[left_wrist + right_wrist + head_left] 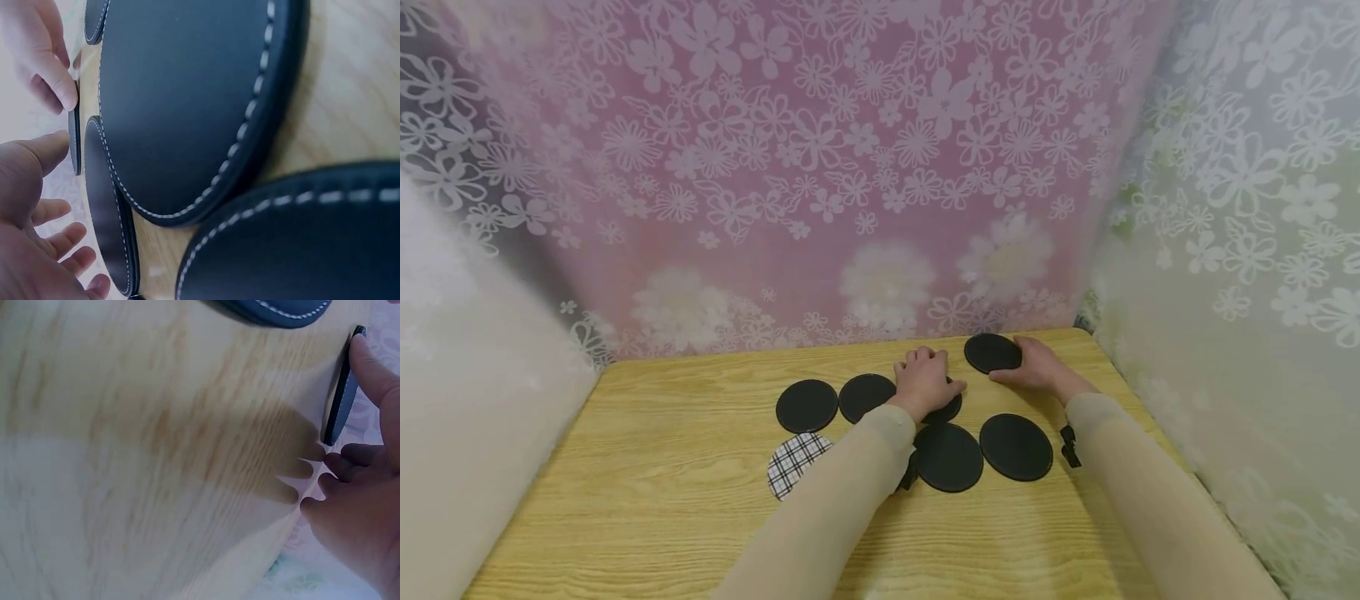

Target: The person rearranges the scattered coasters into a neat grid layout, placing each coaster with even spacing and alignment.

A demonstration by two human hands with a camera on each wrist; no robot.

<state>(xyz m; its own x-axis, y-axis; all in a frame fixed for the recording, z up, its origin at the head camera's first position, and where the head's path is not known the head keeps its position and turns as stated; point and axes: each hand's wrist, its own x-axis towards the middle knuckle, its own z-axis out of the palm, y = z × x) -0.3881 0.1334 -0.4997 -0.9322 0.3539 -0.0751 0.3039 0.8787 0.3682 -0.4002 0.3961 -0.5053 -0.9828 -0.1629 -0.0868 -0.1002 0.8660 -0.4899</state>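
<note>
Several round black coasters with white edge stitching lie on the table in two rows. My left hand, fingers spread, is over the third coaster of the back row and partly hides it; the left wrist view shows nothing held in this hand. At the far right, my right hand grips a black coaster by its right side, thumb at the near edge and fingers at the far one. In the right wrist view this coaster appears edge-on beside the thumb.
A plaid black-and-white disc lies front left, partly behind my left sleeve. Two black coasters, one of them the right front coaster, lie between my forearms. Flowered curtains hang around the wood-grain table.
</note>
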